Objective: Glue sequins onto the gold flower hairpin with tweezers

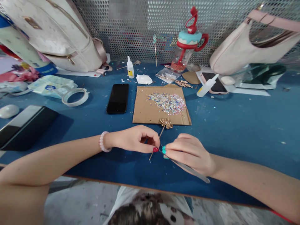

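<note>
My left hand (pixel 138 139) pinches the thin stick of a gold flower-headed hairpin (pixel 166 123) between thumb and forefinger. The flower end points away from me, at the near edge of a cardboard sheet (pixel 142 109), and the stick's tail sticks out below my fingers. Closed around metal tweezers (pixel 193 172), my right hand (pixel 193 153) is just to the right of the stick. The tweezers' tips come close to my left fingertips; whether they grip anything is too small to see. Colourful small rhinestones (pixel 167 102) are spread over the cardboard.
Beyond the cardboard are glue bottles (pixel 130 68) (pixel 207 86), another gold hairpin (pixel 182 83) and a lidded cup (pixel 185 53). A black phone (pixel 117 98) and tape roll (pixel 75 97) lie left. Pale bags (pixel 63 37) (pixel 225 56) stand against a perforated metal screen (pixel 131 40).
</note>
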`<state>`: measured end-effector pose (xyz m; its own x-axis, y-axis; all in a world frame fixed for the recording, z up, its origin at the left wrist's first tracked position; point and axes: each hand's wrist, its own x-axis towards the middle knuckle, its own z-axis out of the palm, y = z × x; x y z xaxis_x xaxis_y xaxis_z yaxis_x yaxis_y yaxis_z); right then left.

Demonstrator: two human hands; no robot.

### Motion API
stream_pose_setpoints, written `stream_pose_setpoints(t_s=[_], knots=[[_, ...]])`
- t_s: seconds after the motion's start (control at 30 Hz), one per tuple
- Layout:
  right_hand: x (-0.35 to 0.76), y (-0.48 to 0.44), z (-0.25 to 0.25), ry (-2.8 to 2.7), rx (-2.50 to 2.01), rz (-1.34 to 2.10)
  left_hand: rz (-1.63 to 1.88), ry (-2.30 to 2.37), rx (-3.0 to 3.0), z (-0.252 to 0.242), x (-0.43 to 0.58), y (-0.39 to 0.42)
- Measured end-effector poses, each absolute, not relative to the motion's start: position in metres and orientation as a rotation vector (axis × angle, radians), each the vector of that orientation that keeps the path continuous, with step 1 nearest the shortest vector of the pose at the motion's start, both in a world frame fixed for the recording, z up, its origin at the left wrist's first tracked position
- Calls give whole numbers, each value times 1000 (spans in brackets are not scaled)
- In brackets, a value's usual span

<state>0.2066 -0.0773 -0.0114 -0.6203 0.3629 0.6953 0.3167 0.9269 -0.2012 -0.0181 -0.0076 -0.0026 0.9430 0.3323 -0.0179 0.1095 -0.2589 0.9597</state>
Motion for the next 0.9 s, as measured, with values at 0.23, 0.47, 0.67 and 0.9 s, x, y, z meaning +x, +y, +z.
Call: stream_pose_setpoints(t_s=[0.23, 0.47, 0.67, 0.9], knots=[[209, -78, -16, -2274, -512, 130, 232, 323, 1843, -3, -18, -8], [208, -78, -12, -2244, -547, 199, 246, 328, 1858, -4, -18, -8], [204, -78, -9, -2186, -572, 314, 246, 330, 1866, -4, -18, -7], [204, -77, -9, -2167, -568, 354, 246, 326, 1879, -3, -19, -7]])
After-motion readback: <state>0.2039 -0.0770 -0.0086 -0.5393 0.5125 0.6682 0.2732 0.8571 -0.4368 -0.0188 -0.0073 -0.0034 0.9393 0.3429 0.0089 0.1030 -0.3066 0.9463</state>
